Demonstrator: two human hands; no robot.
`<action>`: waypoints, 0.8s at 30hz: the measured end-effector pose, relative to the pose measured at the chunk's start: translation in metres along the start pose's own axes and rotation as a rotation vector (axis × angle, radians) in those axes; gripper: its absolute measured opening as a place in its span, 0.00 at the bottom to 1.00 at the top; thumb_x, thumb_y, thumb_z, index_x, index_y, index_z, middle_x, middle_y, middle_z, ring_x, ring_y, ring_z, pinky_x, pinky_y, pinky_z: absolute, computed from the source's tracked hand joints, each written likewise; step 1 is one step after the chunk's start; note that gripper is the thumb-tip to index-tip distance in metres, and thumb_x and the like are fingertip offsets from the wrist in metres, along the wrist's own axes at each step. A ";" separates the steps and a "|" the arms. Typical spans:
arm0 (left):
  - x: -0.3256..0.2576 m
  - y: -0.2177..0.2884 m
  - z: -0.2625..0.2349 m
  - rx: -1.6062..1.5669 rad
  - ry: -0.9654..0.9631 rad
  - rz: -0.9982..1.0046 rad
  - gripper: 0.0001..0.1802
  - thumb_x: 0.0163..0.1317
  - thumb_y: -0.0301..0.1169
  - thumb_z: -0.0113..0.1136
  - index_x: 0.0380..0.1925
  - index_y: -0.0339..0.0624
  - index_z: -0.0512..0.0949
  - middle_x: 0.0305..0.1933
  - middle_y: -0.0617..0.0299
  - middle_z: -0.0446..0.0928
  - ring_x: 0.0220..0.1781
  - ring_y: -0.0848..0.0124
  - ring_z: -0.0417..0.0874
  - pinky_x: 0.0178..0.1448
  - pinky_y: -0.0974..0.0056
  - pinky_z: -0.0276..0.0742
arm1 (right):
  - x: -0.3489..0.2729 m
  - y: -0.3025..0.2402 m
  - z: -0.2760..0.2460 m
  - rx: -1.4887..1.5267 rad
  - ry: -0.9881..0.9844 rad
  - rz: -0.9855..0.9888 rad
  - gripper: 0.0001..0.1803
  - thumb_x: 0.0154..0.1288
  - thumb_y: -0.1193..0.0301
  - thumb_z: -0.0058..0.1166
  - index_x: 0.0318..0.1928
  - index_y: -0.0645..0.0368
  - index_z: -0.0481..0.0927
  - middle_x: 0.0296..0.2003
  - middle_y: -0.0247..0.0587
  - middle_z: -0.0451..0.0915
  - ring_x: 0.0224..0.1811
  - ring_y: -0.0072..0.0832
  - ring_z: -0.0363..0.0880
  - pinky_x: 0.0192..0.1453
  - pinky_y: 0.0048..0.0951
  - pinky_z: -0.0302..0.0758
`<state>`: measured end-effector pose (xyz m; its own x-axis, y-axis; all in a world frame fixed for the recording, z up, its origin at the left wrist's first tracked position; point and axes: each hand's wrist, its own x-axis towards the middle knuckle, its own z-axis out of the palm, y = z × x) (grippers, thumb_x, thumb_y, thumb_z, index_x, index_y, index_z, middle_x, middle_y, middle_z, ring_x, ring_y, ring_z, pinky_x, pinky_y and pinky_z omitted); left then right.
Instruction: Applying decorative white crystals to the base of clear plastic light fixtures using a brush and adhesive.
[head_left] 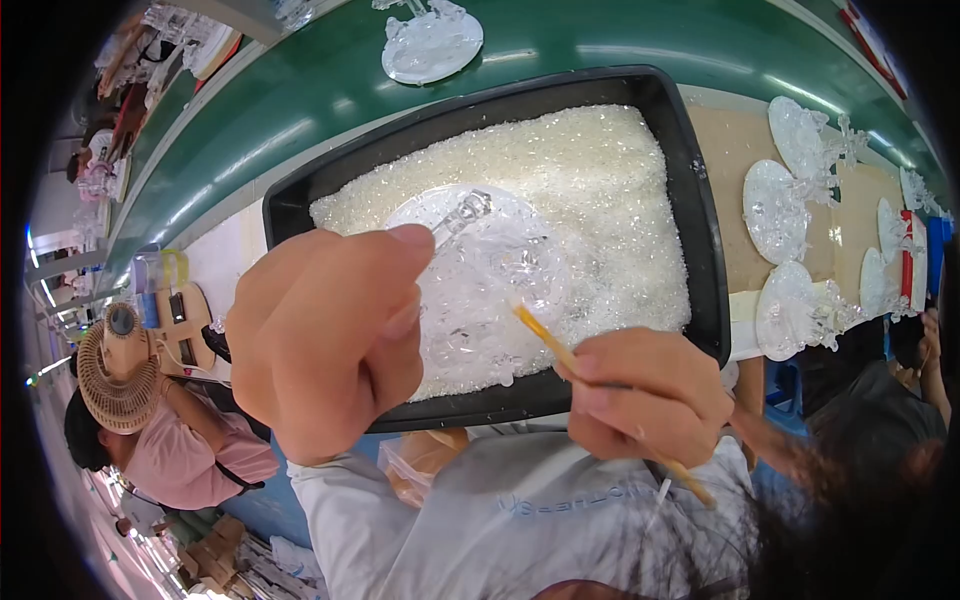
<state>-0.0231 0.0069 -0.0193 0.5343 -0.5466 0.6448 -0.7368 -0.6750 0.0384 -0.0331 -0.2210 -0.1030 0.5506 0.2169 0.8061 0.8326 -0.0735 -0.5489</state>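
My left hand [325,335] is closed in a pinch on a clear plastic ornament [490,345], gripping it near its thin faceted stem. The ornament has a broad round disc, tilted over the tray of pale glittering granules. In my right hand [650,390] is a thin yellow-brown stick [545,337], held like a pen. Its orange end points at the disc, close to the surface; I cannot tell whether it touches or has bristles. The stick's other end pokes out below my right hand.
A black tray [705,230] holds the sparkling granules [600,150]. Similar clear ornaments [775,210] stand on the brown board at right, and another [430,45] on the green surface behind. A beige fan [120,370] and a person in pink [190,450] are at left; another person [880,390] at right.
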 end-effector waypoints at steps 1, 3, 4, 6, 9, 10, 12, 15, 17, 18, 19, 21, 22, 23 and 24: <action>0.000 0.002 0.001 -0.017 -0.028 -0.015 0.14 0.69 0.23 0.49 0.47 0.19 0.72 0.37 0.42 0.81 0.29 0.63 0.84 0.34 0.68 0.80 | -0.002 0.001 0.001 0.039 0.030 -0.044 0.17 0.44 0.86 0.63 0.37 0.65 0.76 0.32 0.54 0.81 0.24 0.36 0.84 0.25 0.27 0.83; 0.002 0.004 0.012 -0.048 0.076 -0.059 0.15 0.54 0.16 0.54 0.44 0.25 0.76 0.32 0.51 0.80 0.23 0.66 0.78 0.29 0.68 0.74 | -0.004 0.001 0.002 0.079 0.058 -0.086 0.17 0.43 0.86 0.64 0.37 0.65 0.76 0.31 0.53 0.81 0.24 0.36 0.84 0.23 0.27 0.82; 0.002 0.004 0.016 -0.079 0.178 -0.101 0.23 0.39 0.10 0.59 0.40 0.31 0.79 0.27 0.60 0.79 0.17 0.69 0.72 0.24 0.69 0.68 | -0.004 0.002 0.003 0.015 0.059 -0.067 0.17 0.43 0.86 0.64 0.37 0.65 0.76 0.31 0.52 0.81 0.23 0.36 0.84 0.22 0.26 0.82; -0.001 0.002 0.009 -0.040 0.098 -0.054 0.15 0.54 0.16 0.53 0.44 0.25 0.76 0.32 0.51 0.80 0.23 0.66 0.78 0.29 0.69 0.74 | -0.004 0.001 0.002 -0.050 0.061 -0.047 0.18 0.43 0.86 0.64 0.36 0.65 0.75 0.30 0.52 0.81 0.23 0.36 0.84 0.22 0.26 0.81; -0.002 0.001 0.007 0.003 0.039 -0.003 0.14 0.70 0.22 0.47 0.47 0.18 0.72 0.38 0.43 0.80 0.28 0.63 0.83 0.34 0.68 0.80 | -0.003 0.000 -0.003 0.078 0.052 -0.065 0.15 0.46 0.83 0.65 0.35 0.64 0.75 0.30 0.52 0.81 0.22 0.36 0.83 0.21 0.26 0.80; -0.002 0.001 0.007 0.009 0.064 -0.001 0.14 0.70 0.23 0.47 0.47 0.18 0.72 0.38 0.43 0.80 0.28 0.63 0.83 0.34 0.68 0.80 | -0.002 0.001 -0.004 0.038 0.022 -0.056 0.14 0.49 0.81 0.66 0.35 0.63 0.74 0.30 0.51 0.81 0.21 0.36 0.83 0.20 0.26 0.80; -0.006 -0.001 0.011 0.030 0.110 0.001 0.14 0.71 0.24 0.48 0.47 0.18 0.72 0.39 0.43 0.80 0.29 0.64 0.83 0.35 0.68 0.79 | -0.002 0.000 -0.005 -0.004 -0.007 -0.047 0.13 0.52 0.79 0.66 0.34 0.63 0.74 0.30 0.51 0.81 0.20 0.36 0.83 0.20 0.26 0.80; -0.009 -0.001 0.013 0.043 0.155 -0.057 0.15 0.72 0.26 0.49 0.47 0.19 0.72 0.40 0.44 0.80 0.31 0.66 0.82 0.38 0.68 0.79 | -0.005 0.001 -0.004 0.112 0.024 -0.083 0.12 0.55 0.77 0.66 0.35 0.63 0.74 0.31 0.51 0.81 0.21 0.36 0.83 0.20 0.26 0.81; -0.008 0.000 0.017 0.031 0.151 -0.114 0.15 0.72 0.27 0.49 0.47 0.20 0.73 0.40 0.44 0.80 0.32 0.67 0.81 0.40 0.68 0.78 | -0.006 0.006 -0.002 0.051 0.100 -0.117 0.12 0.54 0.78 0.66 0.33 0.63 0.74 0.30 0.50 0.81 0.21 0.36 0.83 0.21 0.27 0.82; -0.010 0.000 0.017 0.032 0.168 -0.134 0.15 0.72 0.27 0.50 0.47 0.21 0.73 0.41 0.45 0.80 0.33 0.68 0.81 0.40 0.68 0.78 | -0.006 0.006 -0.002 0.049 0.103 -0.117 0.12 0.54 0.78 0.66 0.33 0.63 0.74 0.30 0.50 0.81 0.21 0.36 0.83 0.21 0.27 0.82; -0.011 0.000 0.018 0.033 0.184 -0.152 0.15 0.72 0.28 0.50 0.48 0.21 0.73 0.41 0.45 0.79 0.35 0.69 0.80 0.41 0.68 0.77 | -0.006 0.004 -0.002 0.146 0.112 -0.105 0.13 0.46 0.82 0.66 0.33 0.67 0.76 0.30 0.51 0.80 0.22 0.38 0.83 0.23 0.29 0.83; -0.014 0.002 0.017 0.011 0.196 -0.182 0.15 0.72 0.28 0.50 0.47 0.21 0.74 0.41 0.46 0.80 0.34 0.69 0.80 0.40 0.68 0.77 | -0.005 0.003 -0.003 0.239 0.124 -0.092 0.17 0.38 0.86 0.65 0.34 0.71 0.78 0.30 0.52 0.80 0.24 0.40 0.83 0.24 0.31 0.83; -0.015 0.003 0.017 -0.009 0.208 -0.216 0.15 0.72 0.28 0.51 0.47 0.22 0.74 0.41 0.46 0.80 0.33 0.69 0.80 0.40 0.69 0.77 | -0.004 0.003 -0.003 0.203 0.072 -0.073 0.14 0.42 0.83 0.67 0.33 0.68 0.78 0.30 0.53 0.81 0.23 0.40 0.84 0.24 0.31 0.84; -0.015 0.002 0.017 -0.012 0.206 -0.212 0.15 0.72 0.28 0.51 0.47 0.22 0.74 0.41 0.46 0.80 0.33 0.69 0.80 0.40 0.69 0.77 | -0.003 0.004 -0.004 0.168 0.022 -0.054 0.13 0.47 0.80 0.69 0.32 0.65 0.77 0.30 0.53 0.82 0.22 0.39 0.85 0.24 0.30 0.84; -0.015 0.001 0.016 -0.015 0.229 -0.206 0.12 0.70 0.26 0.53 0.44 0.24 0.76 0.39 0.48 0.82 0.31 0.68 0.82 0.38 0.69 0.78 | -0.003 0.004 -0.004 0.164 0.025 -0.053 0.13 0.47 0.80 0.69 0.32 0.65 0.77 0.30 0.53 0.82 0.22 0.39 0.85 0.24 0.30 0.84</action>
<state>-0.0256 0.0061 -0.0413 0.5669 -0.2717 0.7777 -0.6298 -0.7515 0.1965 -0.0316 -0.2261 -0.1067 0.5089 0.1915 0.8393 0.8410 0.0977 -0.5322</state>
